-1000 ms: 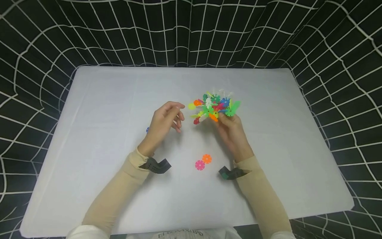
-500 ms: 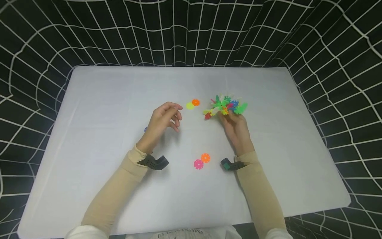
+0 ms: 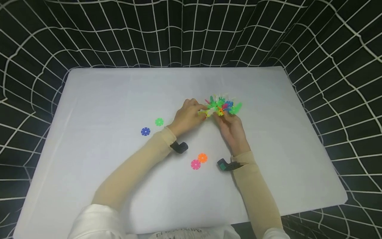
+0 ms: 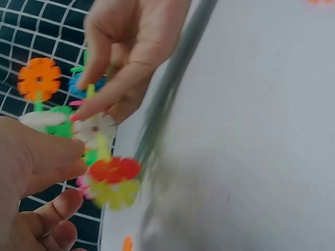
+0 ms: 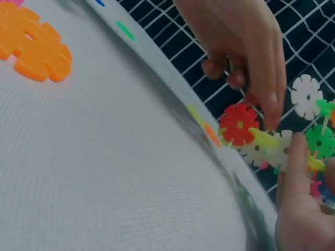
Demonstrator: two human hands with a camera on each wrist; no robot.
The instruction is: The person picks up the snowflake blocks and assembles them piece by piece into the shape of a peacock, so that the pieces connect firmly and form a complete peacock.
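My right hand (image 3: 232, 129) holds up a colourful cluster of interlocking notched plastic discs (image 3: 221, 105), gripping it from below. Green, blue, white, yellow, red and orange discs join at various angles in it. At the cluster's left end is my left hand (image 3: 188, 115), its thumb and fingertips pinching round a yellowish part; the exact contact is partly hidden. In the left wrist view, a red disc (image 4: 115, 170) and an orange disc (image 4: 39, 78) stick out from the cluster. The right wrist view shows my left fingertips at a yellow disc (image 5: 266, 138) beside a white one.
A green disc (image 3: 159, 121) and a blue disc (image 3: 145, 131) lie left on the white table (image 3: 98, 109). Nearer lie an orange disc (image 3: 202, 157) and a pink disc (image 3: 195, 164). A yellow and an orange disc (image 5: 212, 134) lie beyond my left hand. Dark netting (image 3: 176, 36) surrounds the table.
My left hand has moved right, from beside the cluster to its left end, uncovering the green and blue discs and covering the yellow and orange ones. My right hand keeps holding the cluster.
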